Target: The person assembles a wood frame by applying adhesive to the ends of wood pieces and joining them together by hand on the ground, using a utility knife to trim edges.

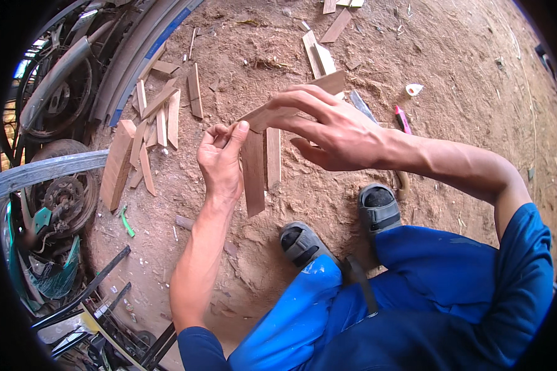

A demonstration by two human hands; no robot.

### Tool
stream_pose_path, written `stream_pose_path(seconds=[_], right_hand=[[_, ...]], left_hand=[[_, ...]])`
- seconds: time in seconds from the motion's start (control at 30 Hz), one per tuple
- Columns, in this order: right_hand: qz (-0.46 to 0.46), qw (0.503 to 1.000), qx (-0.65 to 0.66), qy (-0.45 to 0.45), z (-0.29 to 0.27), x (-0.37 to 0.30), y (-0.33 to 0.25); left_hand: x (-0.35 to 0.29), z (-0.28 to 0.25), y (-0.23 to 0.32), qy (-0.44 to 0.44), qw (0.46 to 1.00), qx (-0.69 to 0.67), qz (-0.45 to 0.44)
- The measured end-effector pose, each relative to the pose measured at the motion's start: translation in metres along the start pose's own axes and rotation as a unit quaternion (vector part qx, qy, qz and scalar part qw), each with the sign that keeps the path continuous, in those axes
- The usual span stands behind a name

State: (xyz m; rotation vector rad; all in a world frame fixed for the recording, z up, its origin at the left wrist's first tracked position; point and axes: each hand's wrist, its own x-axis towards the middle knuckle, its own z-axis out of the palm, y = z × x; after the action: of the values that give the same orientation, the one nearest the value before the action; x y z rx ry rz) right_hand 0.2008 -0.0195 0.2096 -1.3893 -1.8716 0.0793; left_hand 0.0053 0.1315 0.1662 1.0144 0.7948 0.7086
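the left hand (221,154) pinches the near end of a flat wooden strip (329,81) between thumb and fingers; its curled fingertips are hard to make out. the strip slants up to the right, its middle covered by the right hand. below it, a darker wooden slat (254,179) points downward, its upper end hidden at the strip; whether the two are joined i cannot tell. a paler slat (273,157) stands just beside it, partly behind. the right hand (337,131) is unclenched, fingers spread and bent over the strip, thumb apart; how firmly it touches i cannot tell. behind its wrist a grey blade-like piece (363,106) is partly covered, and the forearm cuts across a pink-handled tool (403,119) and, lower, a curved brown handle (403,184).

the ground is brown, rough and littered with shavings. at far left, wheeled machines (62,195) are cut off by the dark lens rim, with a grey metal rail (49,173) crossing before them. next come scattered wood offcuts (119,164) and a green scrap (127,222); farther right, grey sandals (377,209) and a small white object (413,89).
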Motion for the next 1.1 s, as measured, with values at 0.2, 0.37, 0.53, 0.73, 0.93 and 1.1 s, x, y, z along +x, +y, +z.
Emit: stream_pose_path(seconds=[0.2,0.37,0.53,0.73,0.93,1.1], right_hand=[[0.308,0.918,0.205,-0.139,-0.007,-0.021,-0.005],[0.381,0.830,0.393,-0.107,0.017,-0.003,-0.030],[0.378,0.817,0.436,0.003,0.043,-0.006,-0.021],[0.357,0.848,0.390,0.034,0.038,-0.004,-0.028],[0.376,0.838,0.395,-0.019,0.026,-0.011,-0.018],[0.409,0.759,0.504,-0.050,0.021,-0.016,-0.016]], left_hand=[[0.002,0.006,0.013,0.064,0.996,-0.057,0.020],[-0.006,0.036,0.017,0.068,0.991,-0.113,0.029],[-0.011,0.053,0.028,0.024,0.992,-0.120,0.025],[-0.014,0.029,0.022,-0.004,0.993,-0.115,0.010],[-0.017,0.016,0.000,0.014,0.989,-0.147,-0.022],[-0.022,0.008,-0.011,0.002,0.989,-0.142,-0.040]])
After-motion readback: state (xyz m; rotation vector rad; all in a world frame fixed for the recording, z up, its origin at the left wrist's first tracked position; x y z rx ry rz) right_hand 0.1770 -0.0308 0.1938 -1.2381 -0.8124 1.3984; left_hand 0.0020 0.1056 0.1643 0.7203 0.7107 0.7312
